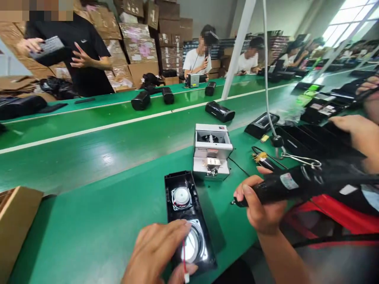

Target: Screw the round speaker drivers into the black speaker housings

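Observation:
On the green bench lies a black speaker housing (204, 236) with its inside facing up. Two round speaker drivers are set in it, a far one (181, 197) and a near one (192, 244). My left hand (156, 250) grips the near left part of the housing, fingers over the near driver's edge and thumb at the near end. A red wire (184, 256) with a white plug runs down between fingers and thumb. In my right hand (263, 209) is a black electric screwdriver (278, 185), hung from a cable; its tip points left, apart from the housing.
A white feeder machine (211, 154) stands just beyond the housing. Black speaker shells (219, 111) lie on the conveyor (118, 134). A cardboard box (20, 232) is at the left. Other people sit or stand across the line, and a co-worker's arm (359, 134) reaches in at right.

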`<control>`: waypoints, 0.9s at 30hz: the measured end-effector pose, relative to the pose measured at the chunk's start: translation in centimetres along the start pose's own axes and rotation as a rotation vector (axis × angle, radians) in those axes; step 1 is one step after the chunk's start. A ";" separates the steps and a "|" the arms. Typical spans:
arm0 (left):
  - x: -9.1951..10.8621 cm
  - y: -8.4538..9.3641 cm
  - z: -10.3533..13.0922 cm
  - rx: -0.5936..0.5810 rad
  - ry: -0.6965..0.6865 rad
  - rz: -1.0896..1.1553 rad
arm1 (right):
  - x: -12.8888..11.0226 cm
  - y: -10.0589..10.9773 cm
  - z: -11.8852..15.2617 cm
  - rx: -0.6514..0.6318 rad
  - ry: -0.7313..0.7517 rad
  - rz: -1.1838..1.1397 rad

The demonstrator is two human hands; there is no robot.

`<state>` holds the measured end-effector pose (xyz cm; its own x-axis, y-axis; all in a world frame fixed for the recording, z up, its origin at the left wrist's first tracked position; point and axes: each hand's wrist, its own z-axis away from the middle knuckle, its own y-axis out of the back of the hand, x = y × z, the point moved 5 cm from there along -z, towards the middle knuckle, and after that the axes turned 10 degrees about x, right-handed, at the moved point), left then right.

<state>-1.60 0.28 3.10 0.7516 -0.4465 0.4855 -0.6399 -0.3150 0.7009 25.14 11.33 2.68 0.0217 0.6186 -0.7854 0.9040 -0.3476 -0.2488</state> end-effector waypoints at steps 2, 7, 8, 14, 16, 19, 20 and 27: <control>0.6 -1.4 -0.8 -0.058 -0.012 -0.094 | 0.0 -0.3 0.1 0.006 -0.007 -0.025; 1.0 -2.5 -1.7 -0.110 0.030 -0.208 | 0.0 0.5 0.3 0.019 -0.028 -0.057; 1.0 -2.5 -1.8 -0.120 0.042 -0.204 | 0.0 0.6 0.3 0.015 -0.028 -0.061; 0.7 -2.9 -1.8 -0.152 0.129 -0.171 | 0.0 0.8 0.4 -0.025 -0.030 -0.085; 0.7 -3.0 -1.7 -0.156 0.136 -0.173 | -0.1 0.8 0.4 -0.033 -0.027 -0.091; 0.6 -3.1 -1.6 -0.167 0.143 -0.160 | -0.2 0.8 0.3 -0.043 -0.017 -0.101; 0.5 -3.1 -1.6 -0.173 0.146 -0.155 | -0.2 0.9 0.3 -0.046 -0.014 -0.100; 0.3 -3.0 -1.6 -0.206 0.170 -0.130 | -0.2 0.9 0.1 -0.031 -0.037 -0.088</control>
<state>0.86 2.39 1.95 0.8521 -0.2619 0.4531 -0.5037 -0.1758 0.8458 25.92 10.78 2.54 -0.0739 0.6188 -0.7820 0.9145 -0.2707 -0.3007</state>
